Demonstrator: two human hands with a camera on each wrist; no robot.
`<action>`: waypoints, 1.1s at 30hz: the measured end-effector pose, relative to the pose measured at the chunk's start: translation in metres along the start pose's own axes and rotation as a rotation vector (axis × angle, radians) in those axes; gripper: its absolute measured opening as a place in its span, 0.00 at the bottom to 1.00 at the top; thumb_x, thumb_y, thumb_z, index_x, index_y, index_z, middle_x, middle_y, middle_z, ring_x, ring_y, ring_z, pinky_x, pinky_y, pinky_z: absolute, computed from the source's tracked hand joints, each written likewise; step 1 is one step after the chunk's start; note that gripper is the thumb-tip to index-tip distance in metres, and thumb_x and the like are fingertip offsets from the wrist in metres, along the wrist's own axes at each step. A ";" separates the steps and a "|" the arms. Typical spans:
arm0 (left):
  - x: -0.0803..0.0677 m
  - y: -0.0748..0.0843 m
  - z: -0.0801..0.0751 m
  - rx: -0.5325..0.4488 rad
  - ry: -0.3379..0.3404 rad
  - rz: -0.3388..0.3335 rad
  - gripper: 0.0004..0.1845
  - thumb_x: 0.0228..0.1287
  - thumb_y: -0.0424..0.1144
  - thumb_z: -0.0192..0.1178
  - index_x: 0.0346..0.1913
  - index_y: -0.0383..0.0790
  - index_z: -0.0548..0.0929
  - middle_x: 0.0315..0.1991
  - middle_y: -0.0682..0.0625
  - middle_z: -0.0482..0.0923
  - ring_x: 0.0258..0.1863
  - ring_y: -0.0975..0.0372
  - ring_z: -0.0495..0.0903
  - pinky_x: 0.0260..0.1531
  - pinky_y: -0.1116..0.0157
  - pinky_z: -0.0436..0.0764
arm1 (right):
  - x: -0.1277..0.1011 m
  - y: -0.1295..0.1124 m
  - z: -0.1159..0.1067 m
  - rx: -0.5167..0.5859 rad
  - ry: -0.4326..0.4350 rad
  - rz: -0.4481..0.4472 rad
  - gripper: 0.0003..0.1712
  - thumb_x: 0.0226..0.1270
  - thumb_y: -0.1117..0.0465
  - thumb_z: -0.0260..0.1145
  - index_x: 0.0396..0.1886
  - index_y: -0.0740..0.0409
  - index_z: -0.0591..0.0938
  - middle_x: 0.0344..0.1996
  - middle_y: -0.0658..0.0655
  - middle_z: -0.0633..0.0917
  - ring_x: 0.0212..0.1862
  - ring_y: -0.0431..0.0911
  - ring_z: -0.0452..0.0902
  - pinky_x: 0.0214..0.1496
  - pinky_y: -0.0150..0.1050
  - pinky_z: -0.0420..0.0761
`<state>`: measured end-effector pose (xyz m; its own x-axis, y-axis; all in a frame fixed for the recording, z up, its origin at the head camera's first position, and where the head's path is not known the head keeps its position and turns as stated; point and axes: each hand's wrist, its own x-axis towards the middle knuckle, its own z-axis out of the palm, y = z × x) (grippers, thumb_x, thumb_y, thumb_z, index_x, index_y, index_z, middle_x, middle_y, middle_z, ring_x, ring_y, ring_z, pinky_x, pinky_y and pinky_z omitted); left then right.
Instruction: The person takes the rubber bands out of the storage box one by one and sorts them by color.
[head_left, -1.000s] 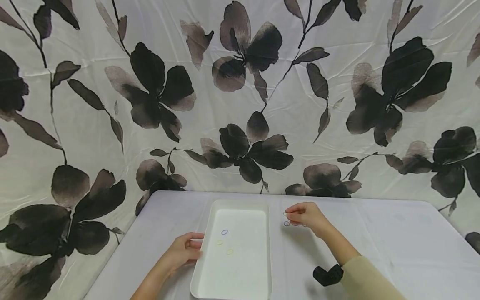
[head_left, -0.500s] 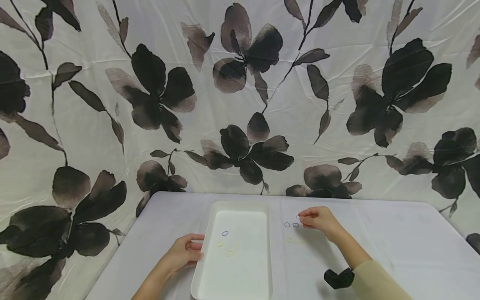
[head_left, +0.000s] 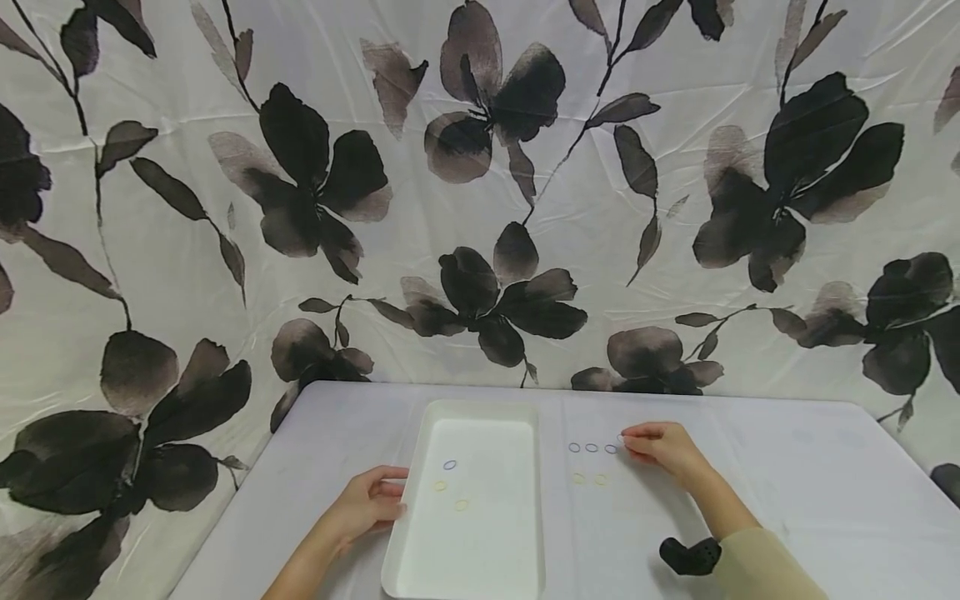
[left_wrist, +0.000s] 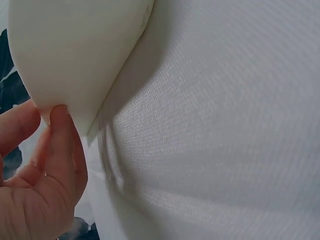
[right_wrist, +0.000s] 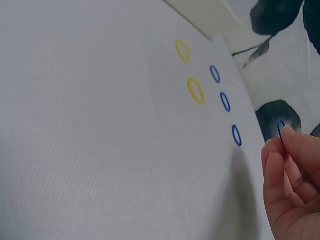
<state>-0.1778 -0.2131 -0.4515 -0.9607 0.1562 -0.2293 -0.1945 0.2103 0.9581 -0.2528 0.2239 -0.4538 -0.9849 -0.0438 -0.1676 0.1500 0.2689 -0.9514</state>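
Note:
My left hand [head_left: 369,504] grips the left rim of a white tray [head_left: 405,550], thumb against its outer wall in the left wrist view [left_wrist: 55,165]. Inside the tray lie one blue rubber band [head_left: 450,465] and two yellow rubber bands [head_left: 462,505]. Right of the tray, my right hand [head_left: 667,450] pinches a small blue rubber band [right_wrist: 280,129] between thumb and fingertips, raised over the table. Beside that hand, three blue rubber bands [right_wrist: 225,102] lie in a row on the cloth. Two yellow rubber bands [right_wrist: 196,90] form a nearer row.
The table [head_left: 825,500] has a white cloth, its back edge against a floral curtain [head_left: 480,192]. A black strapped object [head_left: 690,557] sits at the right wrist by the sleeve [head_left: 765,567].
My right hand has moved rightward along the blue row with its rubber band, uncovering the three blue and two yellow bands on the cloth. My left hand stays on the tray.

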 end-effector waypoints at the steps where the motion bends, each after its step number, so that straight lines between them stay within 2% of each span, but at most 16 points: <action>1: 0.000 0.000 0.000 -0.002 0.004 -0.003 0.30 0.51 0.21 0.61 0.59 0.23 0.66 0.44 0.37 0.76 0.39 0.55 0.79 0.37 0.60 0.81 | 0.001 0.001 0.000 -0.015 0.009 0.011 0.15 0.60 0.70 0.64 0.43 0.79 0.79 0.32 0.58 0.84 0.29 0.39 0.77 0.33 0.32 0.80; 5: 0.000 0.000 -0.001 0.000 0.018 -0.011 0.30 0.51 0.22 0.61 0.60 0.23 0.66 0.45 0.37 0.76 0.40 0.55 0.79 0.37 0.60 0.81 | 0.003 0.006 0.000 -0.073 0.050 0.036 0.13 0.59 0.69 0.65 0.40 0.77 0.80 0.31 0.58 0.84 0.28 0.40 0.77 0.32 0.32 0.80; 14: -0.001 -0.001 -0.002 -0.007 0.007 -0.010 0.30 0.52 0.21 0.61 0.60 0.22 0.65 0.43 0.38 0.77 0.38 0.55 0.80 0.36 0.61 0.81 | 0.010 0.011 0.005 -0.235 0.093 0.012 0.09 0.58 0.70 0.66 0.35 0.74 0.82 0.23 0.53 0.81 0.22 0.40 0.72 0.26 0.32 0.77; 24: 0.001 -0.003 -0.001 -0.015 -0.012 -0.005 0.30 0.51 0.22 0.62 0.60 0.23 0.65 0.43 0.39 0.78 0.39 0.56 0.80 0.36 0.61 0.81 | 0.009 0.005 0.002 -0.369 0.076 0.007 0.06 0.56 0.70 0.67 0.31 0.72 0.83 0.17 0.52 0.79 0.20 0.42 0.70 0.22 0.33 0.72; 33: 0.001 -0.003 -0.003 -0.017 -0.009 0.002 0.31 0.51 0.22 0.61 0.60 0.22 0.65 0.43 0.40 0.79 0.39 0.55 0.80 0.37 0.59 0.81 | 0.010 0.001 -0.006 -0.410 0.047 -0.008 0.07 0.55 0.68 0.67 0.30 0.70 0.84 0.17 0.51 0.77 0.21 0.42 0.69 0.24 0.34 0.71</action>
<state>-0.1789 -0.2162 -0.4545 -0.9593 0.1659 -0.2285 -0.1956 0.1935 0.9614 -0.2631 0.2293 -0.4554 -0.9902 -0.0058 -0.1392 0.1044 0.6306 -0.7691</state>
